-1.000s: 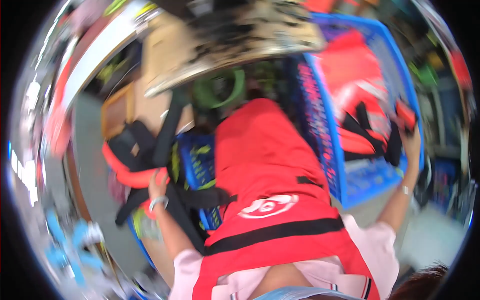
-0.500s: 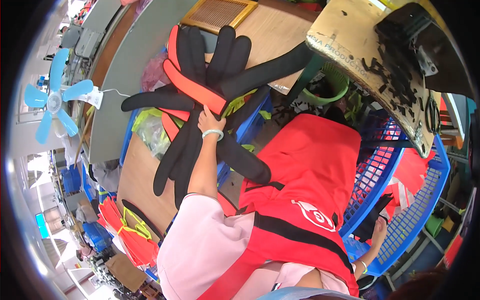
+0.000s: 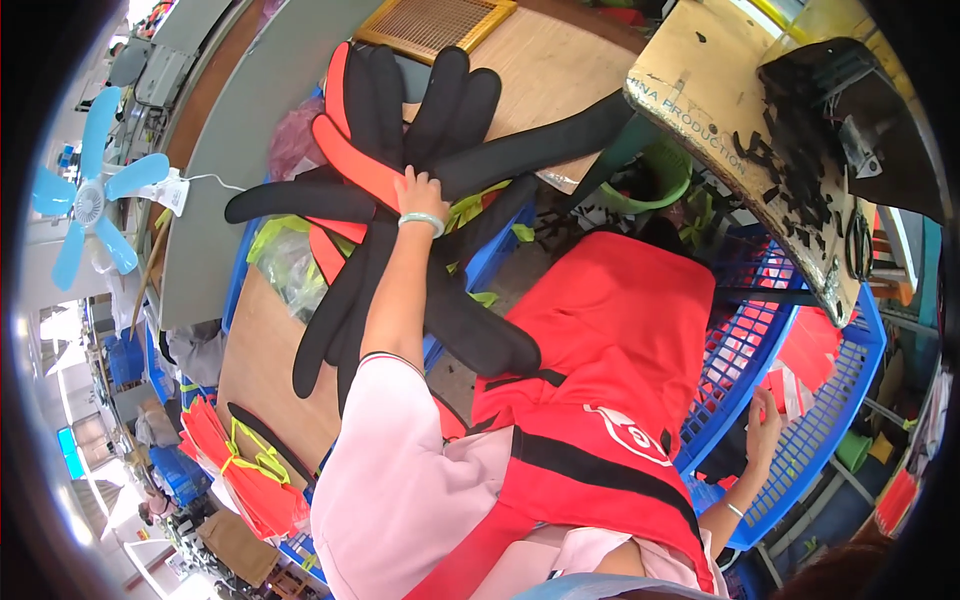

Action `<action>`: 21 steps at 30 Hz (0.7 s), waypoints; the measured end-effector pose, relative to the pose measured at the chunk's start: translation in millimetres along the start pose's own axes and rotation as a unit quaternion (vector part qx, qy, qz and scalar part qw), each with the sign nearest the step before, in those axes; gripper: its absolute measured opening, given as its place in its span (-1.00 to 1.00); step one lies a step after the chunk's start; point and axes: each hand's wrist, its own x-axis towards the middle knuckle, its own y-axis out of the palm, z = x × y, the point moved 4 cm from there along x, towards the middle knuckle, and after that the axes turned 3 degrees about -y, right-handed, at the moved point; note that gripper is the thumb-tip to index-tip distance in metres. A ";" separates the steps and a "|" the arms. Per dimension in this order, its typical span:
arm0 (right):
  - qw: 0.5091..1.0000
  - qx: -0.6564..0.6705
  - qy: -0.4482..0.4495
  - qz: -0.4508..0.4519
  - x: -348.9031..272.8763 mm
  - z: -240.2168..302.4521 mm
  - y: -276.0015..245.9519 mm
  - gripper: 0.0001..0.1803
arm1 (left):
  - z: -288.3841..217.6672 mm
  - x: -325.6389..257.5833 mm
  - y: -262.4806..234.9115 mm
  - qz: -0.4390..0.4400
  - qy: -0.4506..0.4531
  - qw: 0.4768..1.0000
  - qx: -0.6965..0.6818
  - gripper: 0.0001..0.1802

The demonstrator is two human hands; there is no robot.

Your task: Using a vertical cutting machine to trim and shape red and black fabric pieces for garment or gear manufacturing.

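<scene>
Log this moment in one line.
left hand: on long orange fabric strip | right hand: at blue lattice plastic basket, grip unclear

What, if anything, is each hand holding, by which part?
The left hand lies over an orange-red strip's lower end, grip unclear. The right hand is at the blue basket; whether it holds anything cannot be told.

Bright, even light leaves the middle fairly sharp, while white glare washes out the far left. Shadow darkens the inside of the green basket (image 3: 680, 185); straight edges bow toward black corners.
</scene>
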 end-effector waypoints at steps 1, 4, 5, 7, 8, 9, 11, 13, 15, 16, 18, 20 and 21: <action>1.000 -0.009 -0.012 -0.002 1.7 7.9 1.0 -0.75 | 10.2 4.0 6.1 0.060 0.000 0.998 0.019 -0.48; 1.000 0.006 0.007 0.007 -4.3 0.9 13.9 -0.75 | 37.8 -5.5 -22.0 -0.058 0.078 0.994 -0.050 -0.75; 1.000 -0.008 0.015 0.022 -7.9 -3.2 17.7 -0.74 | 42.8 -11.6 -49.4 -0.124 0.098 0.985 -0.072 -0.79; 0.999 0.007 -0.022 0.033 -1.1 14.0 28.2 -0.73 | 82.9 -34.2 -98.6 -0.202 0.084 0.964 -0.150 -0.81; 0.997 0.002 -0.049 0.052 2.8 40.2 30.2 -0.74 | 88.2 -47.8 -129.6 -0.253 0.101 0.948 -0.162 -0.79; 0.994 -0.001 -0.078 0.072 9.8 67.6 34.3 -0.74 | 90.2 -63.6 -161.0 -0.294 0.108 0.935 -0.167 -0.75; 0.985 0.013 -0.148 0.088 23.4 116.7 42.2 -0.75 | 72.8 -94.0 -229.4 -0.315 0.135 0.922 -0.181 -0.73; 0.955 0.023 -0.290 0.052 29.1 190.0 42.2 -0.71 | 59.5 -122.9 -278.3 -0.317 0.174 0.919 -0.159 -0.67; 0.909 0.084 -0.408 0.030 27.1 266.9 37.2 -0.61 | 35.0 -145.3 -318.3 -0.333 0.221 0.906 -0.138 -0.63; 0.891 0.113 -0.438 0.034 20.4 302.9 28.3 -0.52 | 19.4 -152.7 -334.3 -0.344 0.267 0.891 -0.126 -0.59; 0.848 0.187 -0.495 0.032 9.6 348.7 16.3 -0.36 | -10.1 -162.2 -363.0 -0.363 0.310 0.871 -0.118 -0.52; 0.805 0.255 -0.536 0.000 1.1 375.8 10.8 -0.34 | -41.6 -168.2 -385.0 -0.379 0.359 0.844 -0.125 -0.50; 0.794 0.311 -0.523 0.013 -4.1 383.8 6.4 -0.37 | -56.4 -171.6 -393.7 -0.388 0.388 0.825 -0.137 -0.49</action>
